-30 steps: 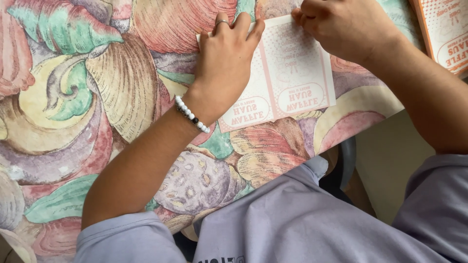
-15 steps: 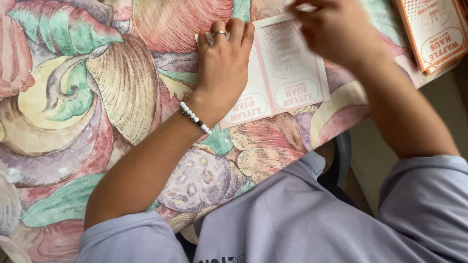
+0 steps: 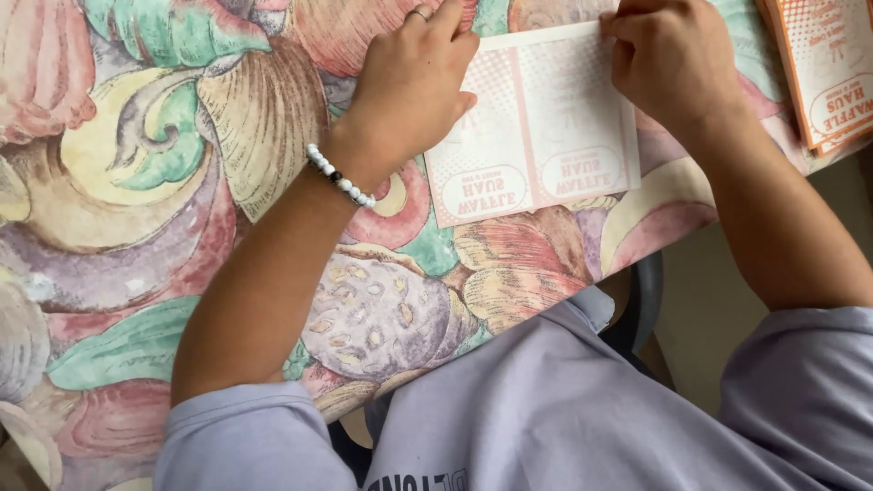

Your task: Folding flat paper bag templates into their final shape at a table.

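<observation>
- My left hand lies flat, fingers spread, on the left edge of the printed paper sheet in the upper middle of the frame, pinning it to the bench.
- My right hand pinches the sheet's top right corner, fingers curled, to steady that edge.
- A stack of similar sheets waits at the upper right, within reach.

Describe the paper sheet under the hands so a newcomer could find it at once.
Start at the table with the big pastel shell-and-fruit cloth and go to its near right edge. There a white sheet with faded red print and a centre crease lies flat, the left hand pressing its left side and the right hand at its top right corner. Unlike the orange-bordered stack further right, it lies alone.
</observation>
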